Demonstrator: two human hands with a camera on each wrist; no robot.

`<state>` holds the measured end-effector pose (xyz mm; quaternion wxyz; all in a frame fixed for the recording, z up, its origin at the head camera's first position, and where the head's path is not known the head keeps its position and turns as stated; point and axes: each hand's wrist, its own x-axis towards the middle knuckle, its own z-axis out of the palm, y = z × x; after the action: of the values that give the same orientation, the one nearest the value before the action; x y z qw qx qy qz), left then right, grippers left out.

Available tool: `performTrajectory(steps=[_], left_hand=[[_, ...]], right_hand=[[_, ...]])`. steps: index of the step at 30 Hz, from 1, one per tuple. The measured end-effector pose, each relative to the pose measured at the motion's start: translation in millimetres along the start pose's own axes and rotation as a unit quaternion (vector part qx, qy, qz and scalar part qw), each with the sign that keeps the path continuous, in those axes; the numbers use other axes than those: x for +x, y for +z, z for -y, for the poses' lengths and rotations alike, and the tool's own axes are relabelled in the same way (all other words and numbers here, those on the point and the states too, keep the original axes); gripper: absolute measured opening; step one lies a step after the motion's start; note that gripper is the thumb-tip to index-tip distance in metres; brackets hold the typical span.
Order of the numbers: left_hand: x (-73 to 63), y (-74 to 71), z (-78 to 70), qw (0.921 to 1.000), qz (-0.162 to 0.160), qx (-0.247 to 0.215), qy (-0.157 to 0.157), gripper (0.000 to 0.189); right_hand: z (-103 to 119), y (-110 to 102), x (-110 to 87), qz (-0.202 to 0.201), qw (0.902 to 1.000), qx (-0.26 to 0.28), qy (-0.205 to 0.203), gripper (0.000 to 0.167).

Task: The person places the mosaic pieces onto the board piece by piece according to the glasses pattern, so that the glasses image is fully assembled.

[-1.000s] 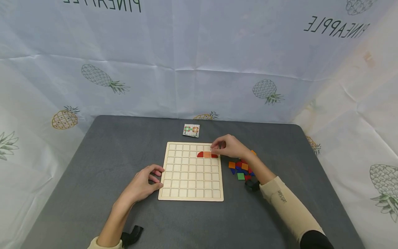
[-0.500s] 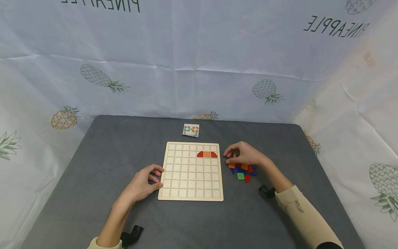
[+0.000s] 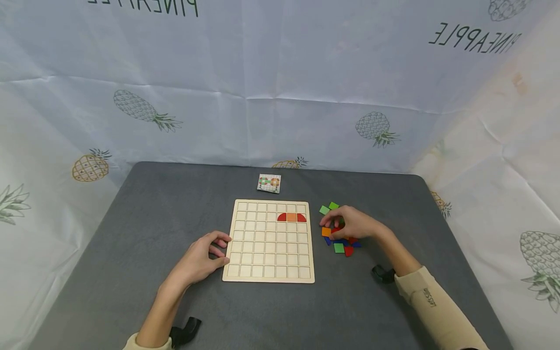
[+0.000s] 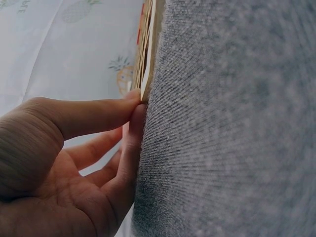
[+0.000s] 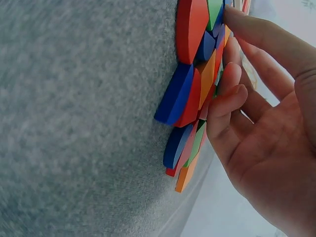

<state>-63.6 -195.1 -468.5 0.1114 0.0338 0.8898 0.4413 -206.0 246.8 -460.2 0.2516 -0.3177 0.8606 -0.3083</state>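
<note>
A pale wooden grid board (image 3: 262,253) lies on the dark table. Three pieces sit in its upper right part: an orange square (image 3: 291,217) between two red quarter-rounds, the left red one (image 3: 282,217) and the right red one (image 3: 301,217). My left hand (image 3: 199,257) rests against the board's left edge, thumb and fingertips spread along it. The right hand (image 3: 354,223) is over a pile of coloured wooden pieces (image 3: 339,247) right of the board, fingers loosely bent. In the right wrist view, its thumb (image 5: 237,17) reaches a blue piece; its palm partly covers the pile in the head view.
A small printed pattern card (image 3: 269,183) lies behind the board. Two green squares, one of them a light green square (image 3: 324,210), lie at the pile's far side. A pineapple-print cloth (image 3: 262,126) hangs behind the table.
My right hand has left the board's upper right part and moved right to the pile, uncovering the right red quarter-round and then the green squares. The left hand has stayed at the edge.
</note>
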Motion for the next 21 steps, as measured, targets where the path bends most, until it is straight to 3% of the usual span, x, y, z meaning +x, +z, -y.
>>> performTrajectory(steps=[21], left_hand=[[-0.8,0.9,-0.2,1.0,-0.003,0.006,-0.003,0.046]], right_hand=[[-5.1,7.7,0.1,-0.039,0.9992,-0.011,0.0,0.032]])
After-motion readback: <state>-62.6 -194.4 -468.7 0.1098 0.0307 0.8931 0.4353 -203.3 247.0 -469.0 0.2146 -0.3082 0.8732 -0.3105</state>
